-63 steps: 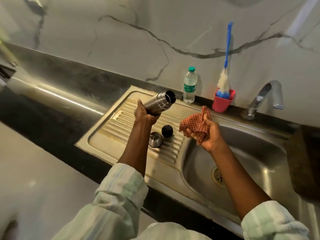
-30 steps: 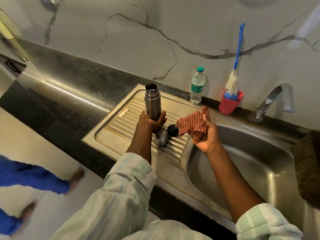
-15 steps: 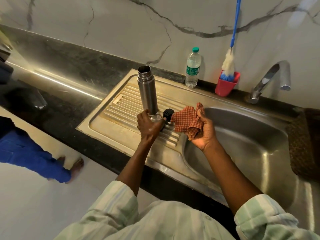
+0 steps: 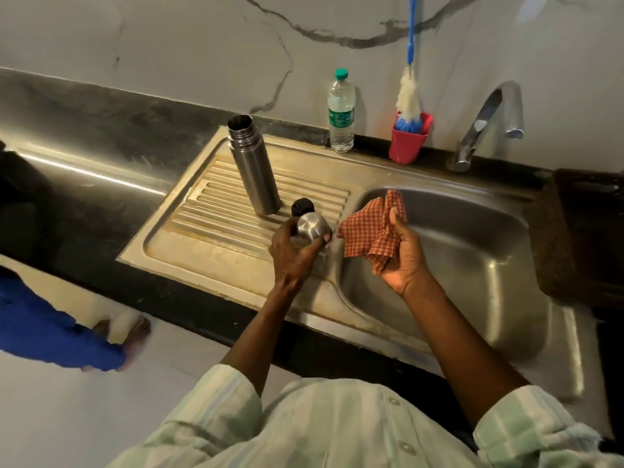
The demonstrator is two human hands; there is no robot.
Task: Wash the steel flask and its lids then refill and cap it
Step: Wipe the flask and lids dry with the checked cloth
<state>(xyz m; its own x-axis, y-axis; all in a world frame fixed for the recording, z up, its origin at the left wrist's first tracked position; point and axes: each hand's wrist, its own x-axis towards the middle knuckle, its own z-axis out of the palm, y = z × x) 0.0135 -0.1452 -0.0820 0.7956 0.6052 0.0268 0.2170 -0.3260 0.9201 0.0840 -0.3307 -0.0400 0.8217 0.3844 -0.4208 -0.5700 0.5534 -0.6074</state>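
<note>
Steel flask (image 4: 255, 165) stood upright and uncapped on the ribbed drainboard (image 4: 216, 228), at ten o'clock from the left hand (image 4: 292, 253). That hand grasped the steel cup lid (image 4: 312, 228); the black stopper (image 4: 303, 207) sat just behind. The right hand (image 4: 403, 251) clutched a checked cloth (image 4: 373, 231). Refilling and capping apparently remained. Marble wall, tap (image 4: 486, 123) at two o'clock.

Steel cup lid (image 4: 312, 228): rim and lower half hidden behind the fingers of the left hand (image 4: 293, 253). Black stopper (image 4: 303, 207): near side hidden by the cup lid. Checked cloth (image 4: 373, 233): part bunched out of sight in the right hand (image 4: 403, 255). Brush handle (image 4: 411, 28): cut by the top edge. Figure in blue (image 4: 50, 332) at the left edge: blurred, cropped. Bottle label (image 4: 341, 118): print too small to read.
</note>
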